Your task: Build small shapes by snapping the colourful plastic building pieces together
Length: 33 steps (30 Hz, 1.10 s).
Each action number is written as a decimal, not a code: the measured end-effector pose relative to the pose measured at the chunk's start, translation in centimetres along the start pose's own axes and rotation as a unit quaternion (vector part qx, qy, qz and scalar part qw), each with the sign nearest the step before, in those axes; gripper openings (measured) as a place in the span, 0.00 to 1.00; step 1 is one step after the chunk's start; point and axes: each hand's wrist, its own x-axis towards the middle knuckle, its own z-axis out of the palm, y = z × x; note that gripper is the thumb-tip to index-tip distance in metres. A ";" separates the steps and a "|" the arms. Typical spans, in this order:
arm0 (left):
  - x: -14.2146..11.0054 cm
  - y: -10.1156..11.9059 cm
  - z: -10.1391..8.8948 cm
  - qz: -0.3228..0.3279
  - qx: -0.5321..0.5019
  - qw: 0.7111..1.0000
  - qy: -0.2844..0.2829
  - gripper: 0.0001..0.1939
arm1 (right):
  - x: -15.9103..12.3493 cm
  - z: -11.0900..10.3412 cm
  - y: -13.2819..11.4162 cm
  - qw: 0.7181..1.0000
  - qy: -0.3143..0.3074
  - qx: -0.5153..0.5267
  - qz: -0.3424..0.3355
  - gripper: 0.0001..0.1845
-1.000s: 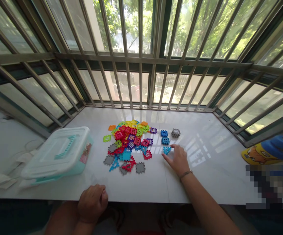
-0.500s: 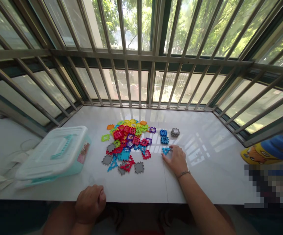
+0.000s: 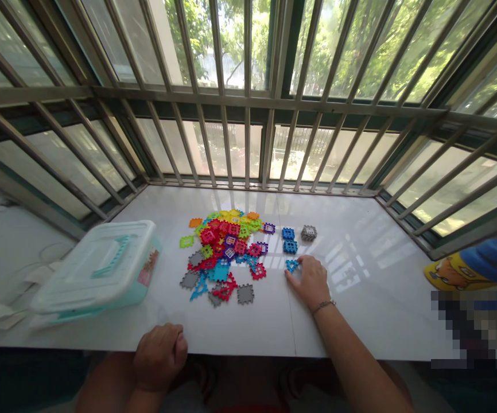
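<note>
Shifted closer: right hand (image 3: 312, 281) against a blue triangular plastic tile (image 3: 292, 265) on the white stone table (image 3: 352, 327), fingers (image 3: 295, 279) narrow, grip unclear; left hand (image 3: 159, 357) fisted; lidded plastic box (image 3: 96, 269) shut beside the tile heap (image 3: 218, 252).

1. Two hands: the right hand (image 3: 311, 281) and the left hand (image 3: 159, 357);
2. One blue triangular tile (image 3: 292, 265) at the right hand's fingertips;
3. Two blue square tiles (image 3: 288, 233) beyond the right hand;
4. One gray tile (image 3: 308, 233) beside those;
5. One heap of multicoloured tiles (image 3: 222, 252), too many to count, left of the right hand;
6. One plastic storage box (image 3: 102, 269), farther left;
7. One bracelet (image 3: 323, 307) behind the right hand.
</note>
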 end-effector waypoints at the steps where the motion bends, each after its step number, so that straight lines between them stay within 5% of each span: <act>1: 0.0 0.0 0.0 0.000 0.000 1.000 -0.001 0.07 | 0.0 0.0 0.0 1.000 -0.001 -0.002 0.000 0.21; 33: 0.0 -0.1 0.1 0.020 0.015 1.000 0.001 0.07 | 0.1 -0.3 -0.2 1.000 -0.009 -0.011 0.014 0.21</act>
